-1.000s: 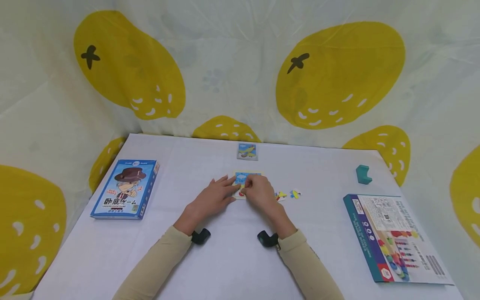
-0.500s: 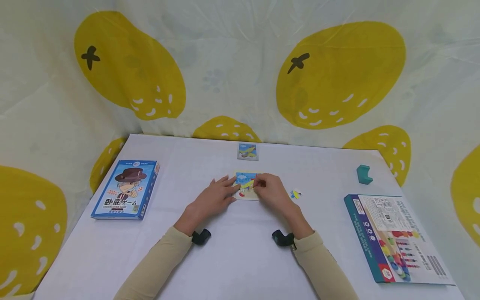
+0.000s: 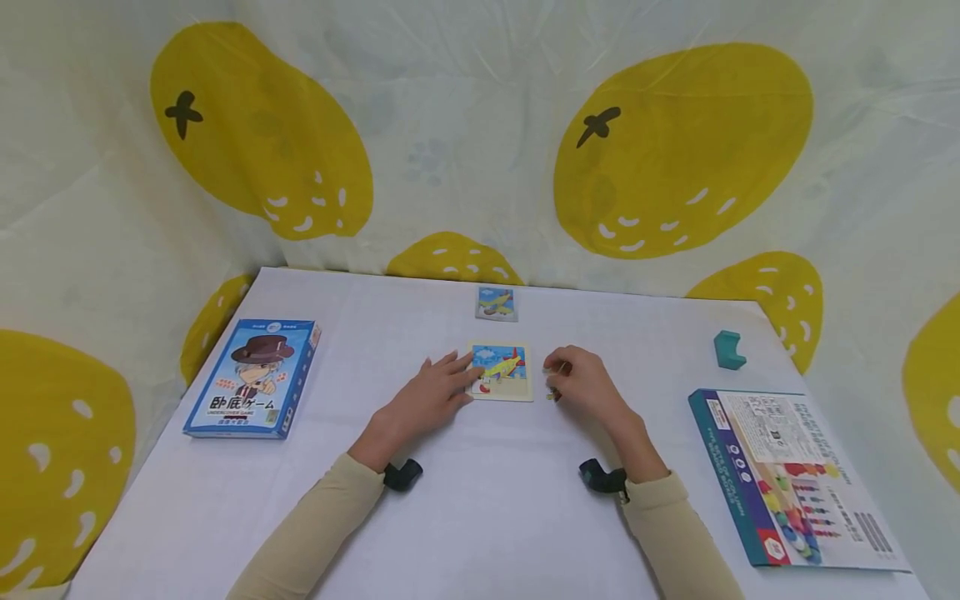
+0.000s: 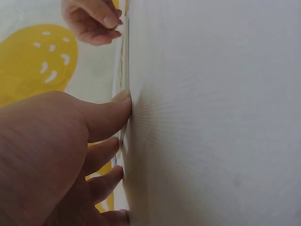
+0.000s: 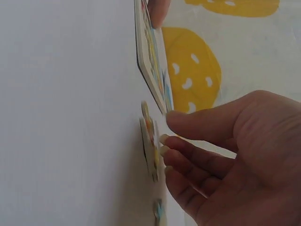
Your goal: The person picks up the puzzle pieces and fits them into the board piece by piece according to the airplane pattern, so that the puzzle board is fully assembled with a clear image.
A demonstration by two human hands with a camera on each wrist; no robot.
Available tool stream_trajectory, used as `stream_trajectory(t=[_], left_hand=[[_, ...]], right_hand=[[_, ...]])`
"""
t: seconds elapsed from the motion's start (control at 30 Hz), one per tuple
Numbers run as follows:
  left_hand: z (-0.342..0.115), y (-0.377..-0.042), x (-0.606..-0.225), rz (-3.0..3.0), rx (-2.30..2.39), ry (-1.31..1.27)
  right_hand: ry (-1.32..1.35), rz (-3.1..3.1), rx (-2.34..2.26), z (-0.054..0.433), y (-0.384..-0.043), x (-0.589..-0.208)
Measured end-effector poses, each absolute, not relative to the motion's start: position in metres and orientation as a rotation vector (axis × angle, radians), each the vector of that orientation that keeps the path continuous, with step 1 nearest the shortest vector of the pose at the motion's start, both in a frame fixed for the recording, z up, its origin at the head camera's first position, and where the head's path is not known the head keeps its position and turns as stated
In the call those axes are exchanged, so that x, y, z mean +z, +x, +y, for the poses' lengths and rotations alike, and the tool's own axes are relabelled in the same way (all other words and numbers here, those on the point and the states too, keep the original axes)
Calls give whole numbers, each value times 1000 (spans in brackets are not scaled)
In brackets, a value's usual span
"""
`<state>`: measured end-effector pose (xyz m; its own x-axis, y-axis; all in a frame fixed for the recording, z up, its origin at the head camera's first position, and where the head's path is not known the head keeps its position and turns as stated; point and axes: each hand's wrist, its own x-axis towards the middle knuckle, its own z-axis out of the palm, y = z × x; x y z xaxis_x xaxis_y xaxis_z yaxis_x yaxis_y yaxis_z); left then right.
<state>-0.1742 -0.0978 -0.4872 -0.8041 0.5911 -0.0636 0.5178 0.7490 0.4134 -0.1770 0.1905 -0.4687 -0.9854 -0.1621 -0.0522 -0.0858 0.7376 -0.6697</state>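
The jigsaw puzzle (image 3: 513, 387), a small cream-framed board with a yellow plane on blue sky, lies flat at mid-table. My left hand (image 3: 431, 392) rests with extended fingers on its left edge; in the left wrist view, the thumb (image 4: 115, 113) touches the board's near side. To the right of the board, my right hand (image 3: 588, 387) hovers low over loose puzzle pieces (image 5: 150, 146), partly covering them in the head view. Its bent fingers (image 5: 188, 162) stay apart from the thumb, and nothing shows between them. A further piece (image 5: 159, 212) lies beyond.
A plane picture card (image 3: 497, 304) lies behind the board. On the left is a blue game box (image 3: 255, 379). A white and teal box (image 3: 795, 479) lies at the right, with a teal block (image 3: 728, 349) behind it. A fruit-patterned curtain (image 3: 465, 150) hangs around the table.
My right hand has left the board and moved right to the loose pieces. The plane picture, covered before, now shows, with its red tail in place. The left hand stays put.
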Motion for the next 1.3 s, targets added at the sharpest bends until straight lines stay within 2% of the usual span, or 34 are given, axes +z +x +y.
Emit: stream_trajectory(t=[0.27, 0.5, 1.3], left_hand=[[-98, -176, -488, 2749, 557, 916], [-99, -175, -486, 2742, 575, 897], [-99, -175, -486, 2731, 593, 900]], right_hand=[[-326, 2816, -891, 207, -173, -467], [-329, 2811, -795, 210, -168, -462], [-308, 2745, -987, 212, -170, -462]])
